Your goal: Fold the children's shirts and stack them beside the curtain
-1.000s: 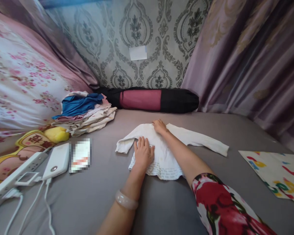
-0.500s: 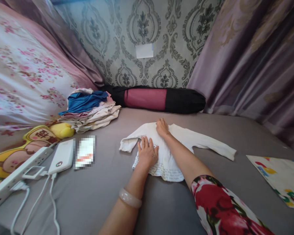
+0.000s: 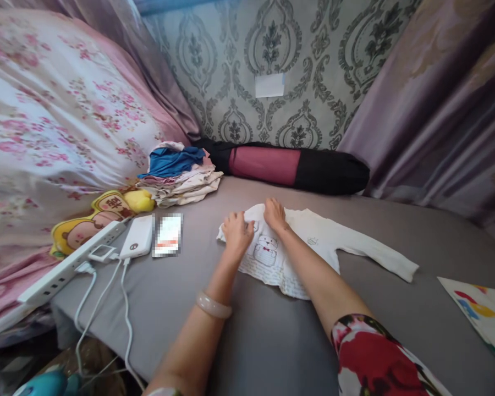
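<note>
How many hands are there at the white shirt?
2: the left hand at the left side of the shirt, the right hand at its top edge. No other hands show.

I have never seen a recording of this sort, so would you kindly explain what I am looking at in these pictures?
There is no machine here: a person works with two bare hands. Every picture comes from one camera on the person's head, looking forward and down.

In the current view, a small white top with a printed bear lies on a grey cloth surface. The left hand touches its left side, fingers curled, and the right hand is at its neckline; I cannot tell whether either grips the fabric.

To the left are a pile of clothes, a yellow cushion, a power strip, a white device with a cable and a pixelated item. A colourful printed sheet lies at right.
</note>
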Available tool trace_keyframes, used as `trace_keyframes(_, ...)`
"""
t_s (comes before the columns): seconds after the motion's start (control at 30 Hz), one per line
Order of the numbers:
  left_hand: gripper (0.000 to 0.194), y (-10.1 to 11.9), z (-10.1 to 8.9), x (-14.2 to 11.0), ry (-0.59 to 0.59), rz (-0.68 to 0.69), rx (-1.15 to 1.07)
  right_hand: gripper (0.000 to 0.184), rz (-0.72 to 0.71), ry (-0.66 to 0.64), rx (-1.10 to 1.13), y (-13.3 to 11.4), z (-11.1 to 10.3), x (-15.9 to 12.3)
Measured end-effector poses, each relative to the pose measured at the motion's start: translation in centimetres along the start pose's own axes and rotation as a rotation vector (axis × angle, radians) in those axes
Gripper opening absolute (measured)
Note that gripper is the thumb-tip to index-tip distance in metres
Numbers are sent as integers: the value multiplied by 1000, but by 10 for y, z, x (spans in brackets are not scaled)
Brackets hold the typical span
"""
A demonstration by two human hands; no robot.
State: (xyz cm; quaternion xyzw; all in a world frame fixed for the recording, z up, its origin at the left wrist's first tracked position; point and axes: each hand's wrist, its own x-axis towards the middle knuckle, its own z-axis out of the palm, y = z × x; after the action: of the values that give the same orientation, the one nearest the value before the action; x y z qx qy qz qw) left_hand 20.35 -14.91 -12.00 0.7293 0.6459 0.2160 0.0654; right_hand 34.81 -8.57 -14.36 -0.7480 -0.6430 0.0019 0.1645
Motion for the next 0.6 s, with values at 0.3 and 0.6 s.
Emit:
trace_keyframes(0.3,34,-77,-20,23,-310,-279,-101,30,-100,6,73,-10,33,-11)
trace_keyframes(0.6,19,-73,-24,33,-457,-375,-285,32,-133,82,94,-7,37,-13)
